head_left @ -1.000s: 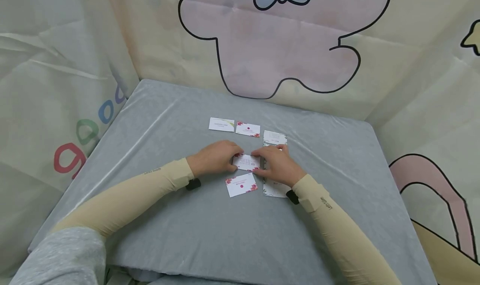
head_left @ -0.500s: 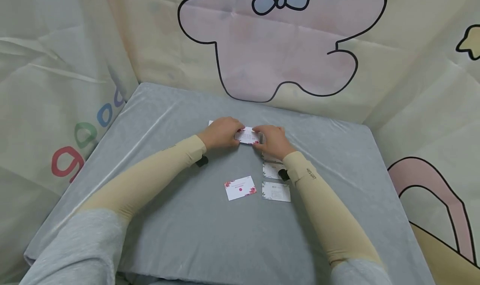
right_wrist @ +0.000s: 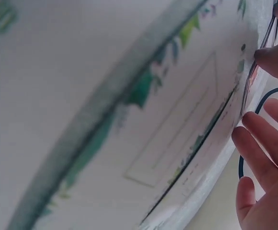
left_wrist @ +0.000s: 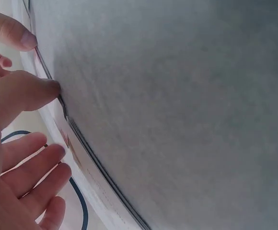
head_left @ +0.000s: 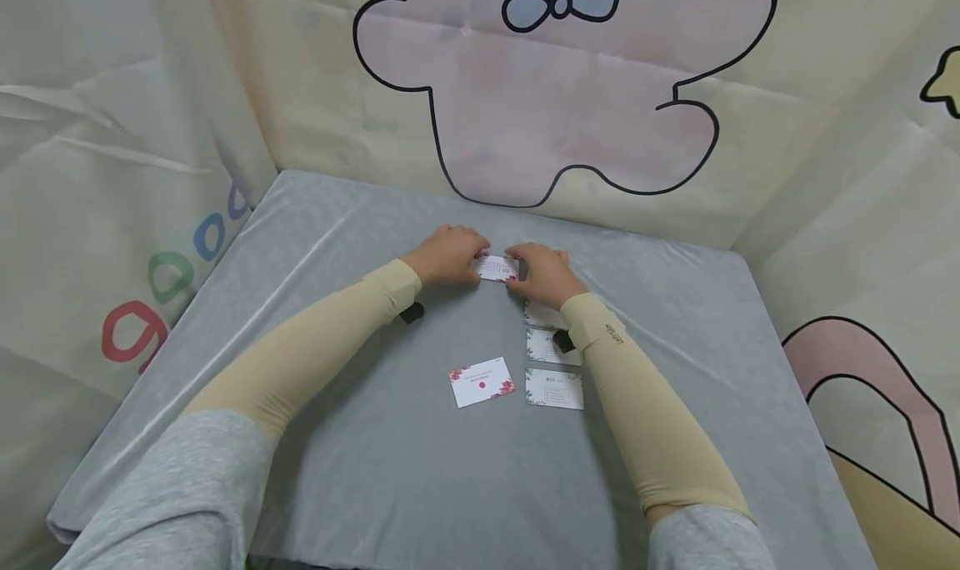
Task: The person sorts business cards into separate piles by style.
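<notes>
At the far middle of the table, a white business card with red flower corners (head_left: 497, 268) lies between both hands. My left hand (head_left: 447, 256) pinches its left end, thumb at the near edge and index finger at the far edge. On the right end, my right hand (head_left: 547, 274) holds it the same way. In the left wrist view, the left thumb (left_wrist: 28, 93) meets the card's edge while the other fingers are extended. The right wrist view has the right thumb (right_wrist: 275, 60) at that edge too. The cards behind the hands are mostly hidden.
Nearer the front lies another red-flowered card (head_left: 482, 382), slightly turned. To its right, a column of green-leaf cards (head_left: 554, 388) runs away under the right forearm. Grey cloth covers the table (head_left: 420, 470); a printed curtain (head_left: 570, 120) stands behind it.
Both hands have carried the red-flowered card from the middle of the table to the far row, over the card there. The near red-flowered card has stayed in place.
</notes>
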`<action>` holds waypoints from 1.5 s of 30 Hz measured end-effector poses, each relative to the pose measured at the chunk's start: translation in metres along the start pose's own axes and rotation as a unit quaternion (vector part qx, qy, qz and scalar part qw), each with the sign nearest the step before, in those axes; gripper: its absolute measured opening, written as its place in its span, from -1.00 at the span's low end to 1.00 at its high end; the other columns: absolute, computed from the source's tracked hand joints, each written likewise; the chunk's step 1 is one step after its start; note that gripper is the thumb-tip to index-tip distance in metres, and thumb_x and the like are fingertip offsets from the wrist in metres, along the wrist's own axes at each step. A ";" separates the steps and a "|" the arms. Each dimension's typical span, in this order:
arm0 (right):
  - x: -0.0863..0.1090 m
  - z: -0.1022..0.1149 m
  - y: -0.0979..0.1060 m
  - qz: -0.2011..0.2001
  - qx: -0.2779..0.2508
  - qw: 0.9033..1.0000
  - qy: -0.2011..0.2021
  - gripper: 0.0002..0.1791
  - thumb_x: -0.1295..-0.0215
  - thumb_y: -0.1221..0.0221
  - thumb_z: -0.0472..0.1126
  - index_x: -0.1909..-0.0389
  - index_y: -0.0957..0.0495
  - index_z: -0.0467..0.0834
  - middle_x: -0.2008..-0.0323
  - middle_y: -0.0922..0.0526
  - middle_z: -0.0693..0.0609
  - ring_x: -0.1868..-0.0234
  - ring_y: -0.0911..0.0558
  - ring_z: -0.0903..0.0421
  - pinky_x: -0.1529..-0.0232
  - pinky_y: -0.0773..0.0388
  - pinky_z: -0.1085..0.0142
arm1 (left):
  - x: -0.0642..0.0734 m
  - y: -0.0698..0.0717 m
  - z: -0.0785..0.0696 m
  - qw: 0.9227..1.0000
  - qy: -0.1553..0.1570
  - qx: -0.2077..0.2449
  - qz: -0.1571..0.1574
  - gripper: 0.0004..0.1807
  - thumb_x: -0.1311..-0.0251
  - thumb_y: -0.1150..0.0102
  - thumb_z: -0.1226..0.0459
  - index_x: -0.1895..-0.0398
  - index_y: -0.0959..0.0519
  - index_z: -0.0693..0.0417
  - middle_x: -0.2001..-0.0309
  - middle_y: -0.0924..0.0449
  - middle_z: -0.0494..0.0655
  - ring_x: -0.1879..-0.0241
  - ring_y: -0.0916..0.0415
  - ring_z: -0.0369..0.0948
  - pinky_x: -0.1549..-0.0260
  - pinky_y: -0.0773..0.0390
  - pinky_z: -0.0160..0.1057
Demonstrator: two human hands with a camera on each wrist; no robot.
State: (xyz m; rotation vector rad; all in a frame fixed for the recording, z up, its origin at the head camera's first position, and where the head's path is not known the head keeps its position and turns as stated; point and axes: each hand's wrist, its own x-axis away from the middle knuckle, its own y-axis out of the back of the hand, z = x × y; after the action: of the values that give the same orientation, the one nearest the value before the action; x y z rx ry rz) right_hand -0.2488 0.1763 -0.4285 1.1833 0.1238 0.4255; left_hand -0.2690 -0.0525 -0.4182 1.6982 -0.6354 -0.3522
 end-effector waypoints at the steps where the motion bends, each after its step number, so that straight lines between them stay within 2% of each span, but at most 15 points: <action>1: 0.000 0.001 0.000 0.004 0.001 1.000 -0.002 -0.32 -0.43 -0.40 0.00 -0.51 -0.50 -0.06 -0.53 -0.52 -0.08 -0.60 -0.42 -0.11 -0.43 -0.17 -0.20 | 0.000 0.000 -0.001 1.000 0.003 0.004 0.002 -0.32 -0.31 -0.43 0.09 -0.47 -0.55 0.08 -0.27 -0.69 -0.02 -0.32 -0.57 -0.03 -0.44 -0.36 0.17; 9: -0.001 0.004 0.000 0.019 -0.002 1.000 -0.020 -0.32 -0.43 -0.40 -0.03 -0.52 -0.50 -0.06 -0.52 -0.53 -0.07 -0.56 -0.45 -0.10 -0.49 -0.17 -0.24 | -0.002 -0.001 -0.001 1.000 0.005 0.025 0.008 -0.37 -0.35 -0.42 0.11 -0.46 -0.56 0.06 -0.23 -0.72 -0.05 -0.25 -0.60 -0.08 -0.43 -0.33 0.14; 17: -0.002 0.005 0.001 0.019 -0.003 1.000 -0.015 -0.35 -0.45 -0.38 -0.06 -0.51 -0.50 -0.08 -0.42 -0.61 -0.09 -0.34 -0.57 -0.07 -0.42 -0.19 -0.21 | -0.003 -0.001 0.000 1.000 0.008 0.027 0.012 -0.37 -0.36 -0.42 0.10 -0.45 -0.56 0.07 -0.21 -0.71 -0.05 -0.22 -0.57 -0.10 -0.41 -0.32 0.12; 21: -0.003 0.006 0.000 0.020 -0.001 1.000 -0.014 -0.35 -0.45 -0.38 -0.06 -0.50 -0.51 -0.09 -0.38 -0.63 -0.09 -0.30 -0.58 -0.06 -0.39 -0.17 -0.20 | -0.002 -0.001 0.001 1.000 0.009 0.025 0.013 -0.37 -0.35 -0.43 0.10 -0.45 -0.57 0.06 -0.20 -0.71 -0.05 -0.21 -0.57 -0.10 -0.39 -0.33 0.11; 25: -0.004 0.007 0.001 0.019 0.000 1.000 -0.012 -0.35 -0.43 -0.39 -0.07 -0.49 -0.51 -0.10 -0.38 -0.63 -0.09 -0.30 -0.58 -0.07 -0.38 -0.15 -0.20 | -0.004 -0.003 0.003 1.000 0.004 0.018 0.010 -0.36 -0.34 -0.42 0.08 -0.45 -0.57 0.05 -0.21 -0.70 -0.06 -0.23 -0.57 -0.09 -0.39 -0.34 0.12; 31: 0.000 0.005 0.000 0.015 0.017 1.000 -0.006 -0.34 -0.44 -0.38 -0.02 -0.50 -0.50 -0.08 -0.46 -0.57 -0.10 -0.49 -0.50 -0.10 -0.41 -0.11 -0.28 | 0.001 -0.006 -0.002 1.000 0.003 -0.009 0.001 -0.27 -0.31 -0.45 0.01 -0.50 -0.52 0.05 -0.34 -0.63 0.00 -0.39 -0.51 -0.01 -0.45 -0.32 0.14; 33: 0.009 0.003 -0.001 0.003 0.019 1.000 0.003 -0.34 -0.45 -0.38 0.01 -0.50 -0.49 -0.06 -0.49 -0.54 -0.09 -0.54 -0.46 -0.10 -0.39 -0.13 -0.28 | 0.010 -0.006 -0.009 1.000 0.000 -0.017 -0.002 -0.22 -0.29 -0.47 -0.03 -0.51 -0.50 0.07 -0.39 -0.60 0.03 -0.44 -0.47 0.03 -0.47 -0.31 0.14; 35: 0.024 0.002 -0.002 -0.009 0.018 1.000 0.020 -0.33 -0.45 -0.37 0.04 -0.51 -0.48 -0.04 -0.51 -0.52 -0.08 -0.57 -0.44 -0.10 -0.38 -0.15 -0.27 | 0.026 -0.006 -0.020 1.000 -0.008 -0.021 -0.009 -0.19 -0.27 -0.48 -0.07 -0.50 -0.50 0.11 -0.39 -0.60 0.08 -0.44 -0.48 0.06 -0.46 -0.36 0.14; 38: 0.059 0.004 -0.007 -0.014 0.016 0.998 0.055 -0.30 -0.43 -0.39 0.08 -0.51 -0.48 -0.01 -0.49 -0.55 -0.04 -0.55 -0.47 -0.07 -0.35 -0.18 -0.25 | 0.060 -0.008 -0.041 1.000 -0.020 -0.004 -0.014 -0.17 -0.23 -0.48 -0.14 -0.42 -0.55 0.18 -0.25 -0.69 0.10 -0.28 -0.61 0.05 -0.35 -0.51 0.09; 40: 0.085 0.009 -0.011 -0.004 0.010 0.996 0.085 -0.26 -0.36 -0.44 0.11 -0.50 -0.50 -0.01 -0.45 -0.60 -0.02 -0.50 -0.52 -0.05 -0.33 -0.19 -0.23 | 0.086 -0.012 -0.055 1.000 -0.024 0.017 -0.010 -0.15 -0.16 -0.51 -0.22 -0.32 -0.61 0.21 -0.09 -0.74 0.07 -0.10 -0.67 0.02 -0.20 -0.62 0.03; 43: 0.118 0.018 -0.019 0.014 0.006 0.991 0.134 -0.22 -0.25 -0.52 0.13 -0.46 -0.55 0.00 -0.36 -0.67 0.06 -0.40 -0.60 0.04 -0.27 -0.20 -0.16 | 0.119 -0.020 -0.072 0.999 -0.024 0.044 0.006 -0.17 -0.01 -0.60 -0.27 -0.12 -0.67 0.18 0.11 -0.72 -0.02 0.09 -0.63 -0.05 0.00 -0.66 -0.06; 45: 0.131 0.026 -0.024 0.021 0.001 0.987 0.162 -0.24 -0.22 -0.55 0.11 -0.42 -0.58 0.01 -0.31 -0.70 0.11 -0.34 -0.63 0.08 -0.24 -0.21 -0.12 | 0.133 -0.025 -0.078 0.998 -0.028 0.049 0.010 -0.22 0.04 -0.65 -0.24 -0.04 -0.67 0.15 0.18 -0.66 -0.08 0.15 -0.56 -0.09 0.08 -0.62 -0.10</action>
State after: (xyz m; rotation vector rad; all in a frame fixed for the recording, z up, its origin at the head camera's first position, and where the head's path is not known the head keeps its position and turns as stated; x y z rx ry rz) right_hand -0.1149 0.1970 -0.4240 1.1124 0.3814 0.6528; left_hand -0.1136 -0.0650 -0.4110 1.7797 -0.7199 -0.3605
